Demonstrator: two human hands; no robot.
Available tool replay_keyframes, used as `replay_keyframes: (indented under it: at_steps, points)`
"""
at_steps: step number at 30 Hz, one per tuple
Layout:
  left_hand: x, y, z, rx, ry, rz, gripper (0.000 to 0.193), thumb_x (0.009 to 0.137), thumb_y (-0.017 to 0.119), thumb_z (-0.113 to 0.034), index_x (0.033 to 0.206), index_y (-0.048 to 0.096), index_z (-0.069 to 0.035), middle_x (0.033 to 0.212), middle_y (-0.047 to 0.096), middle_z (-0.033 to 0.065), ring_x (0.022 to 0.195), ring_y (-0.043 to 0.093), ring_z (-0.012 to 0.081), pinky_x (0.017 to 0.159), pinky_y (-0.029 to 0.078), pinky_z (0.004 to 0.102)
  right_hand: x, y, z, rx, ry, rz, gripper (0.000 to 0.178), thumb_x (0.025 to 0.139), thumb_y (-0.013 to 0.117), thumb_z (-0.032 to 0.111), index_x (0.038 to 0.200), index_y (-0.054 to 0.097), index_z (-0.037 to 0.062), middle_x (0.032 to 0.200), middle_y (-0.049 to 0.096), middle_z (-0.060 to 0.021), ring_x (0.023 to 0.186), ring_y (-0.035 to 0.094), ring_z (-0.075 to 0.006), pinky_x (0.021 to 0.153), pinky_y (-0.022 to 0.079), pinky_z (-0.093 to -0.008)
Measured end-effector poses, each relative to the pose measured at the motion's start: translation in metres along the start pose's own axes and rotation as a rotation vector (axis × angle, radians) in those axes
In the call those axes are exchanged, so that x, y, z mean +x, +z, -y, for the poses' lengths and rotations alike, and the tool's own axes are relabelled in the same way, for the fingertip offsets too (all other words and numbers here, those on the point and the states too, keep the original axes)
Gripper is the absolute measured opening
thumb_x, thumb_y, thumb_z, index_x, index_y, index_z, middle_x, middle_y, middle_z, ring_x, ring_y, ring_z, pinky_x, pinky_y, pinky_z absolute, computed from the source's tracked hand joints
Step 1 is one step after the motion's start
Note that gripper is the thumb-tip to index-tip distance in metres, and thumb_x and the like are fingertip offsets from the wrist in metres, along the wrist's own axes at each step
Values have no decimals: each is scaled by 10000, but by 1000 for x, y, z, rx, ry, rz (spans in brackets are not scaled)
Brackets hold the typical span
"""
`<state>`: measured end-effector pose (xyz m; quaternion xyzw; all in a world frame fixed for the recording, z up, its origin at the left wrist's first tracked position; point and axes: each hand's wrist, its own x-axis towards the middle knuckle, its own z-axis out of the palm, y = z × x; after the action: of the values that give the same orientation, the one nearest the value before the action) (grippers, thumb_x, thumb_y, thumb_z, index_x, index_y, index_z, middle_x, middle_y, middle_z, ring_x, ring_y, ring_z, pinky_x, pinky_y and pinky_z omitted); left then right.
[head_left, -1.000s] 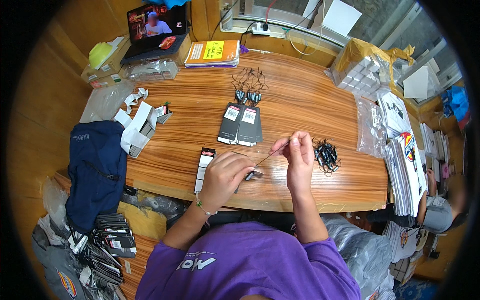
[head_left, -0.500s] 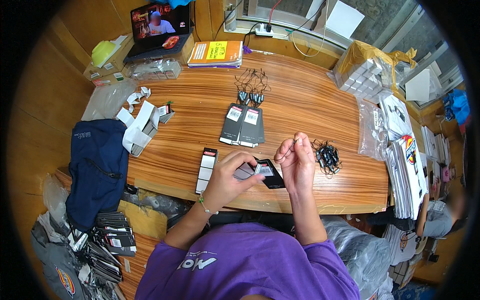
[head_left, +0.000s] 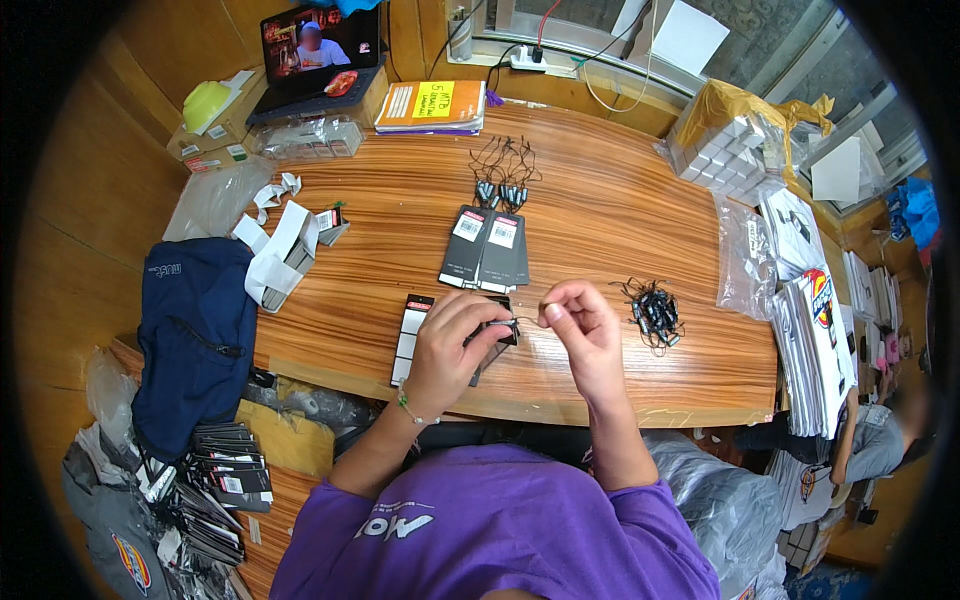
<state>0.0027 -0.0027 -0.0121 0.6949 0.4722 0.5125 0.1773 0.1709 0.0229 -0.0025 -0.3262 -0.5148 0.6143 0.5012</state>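
Note:
My left hand (head_left: 450,342) is curled round a black hang tag (head_left: 507,304), which is mostly hidden by my fingers. A small silvery piece (head_left: 508,322) shows at the left fingertips. From there a thin dark string (head_left: 529,320) runs to my right hand (head_left: 586,335), where thumb and forefinger pinch it. Under and beside my left wrist lies a black tag with white panels (head_left: 411,335). Two fanned stacks of finished-looking dark tags (head_left: 482,250) with looped black strings (head_left: 505,165) lie farther up the table. A heap of black strings with small toggles (head_left: 656,316) sits right of my right hand.
Torn white backing strips (head_left: 275,265) and a navy bag (head_left: 195,330) are at the left. A screen (head_left: 320,45) and notebooks (head_left: 430,108) stand at the back. Boxed white items (head_left: 730,150) and a paper stack (head_left: 810,350) line the right, near another person (head_left: 875,435).
My right hand has moved left and down toward my left hand, the string still pinched. The black tag has swung from between the hands to beneath my left fingers.

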Motion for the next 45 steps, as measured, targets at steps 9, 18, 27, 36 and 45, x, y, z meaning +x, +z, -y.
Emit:
replay_keyframes:
  at_steps: [9,18,27,36,45]
  points:
    - [-3,-1,1,-199,-184,42,70,788,627,-68,801,622,0,728,605,84,678,553,210,617,423,291,-4,6,1,-198,29,184,204,823,561,-24,993,453,9,810,518,-21,770,516,-80,702,424,-221]
    - [-3,0,2,-223,-203,54,85,802,617,-79,796,616,6,718,598,83,674,543,203,623,417,291,-3,4,1,-227,35,183,220,819,562,-36,981,424,19,839,481,-24,800,508,-82,719,421,-224]
    - [-2,0,3,-213,-185,61,78,803,618,-69,809,632,8,723,595,72,670,544,157,612,418,254,-1,3,-1,-276,7,195,222,810,565,-45,970,426,21,839,474,-22,789,498,-81,718,416,-221]
    - [-4,1,3,-242,-224,85,67,800,616,-57,816,636,5,727,591,67,665,532,148,606,411,250,-3,5,-2,-233,51,192,232,804,556,-61,975,423,22,852,462,-17,791,490,-75,718,410,-214]
    - [-6,3,5,-312,-294,74,65,799,612,-46,824,637,8,728,589,70,671,537,138,605,422,247,-3,4,-2,-192,49,176,229,805,556,-58,973,423,23,840,451,-11,782,479,-66,701,406,-212]
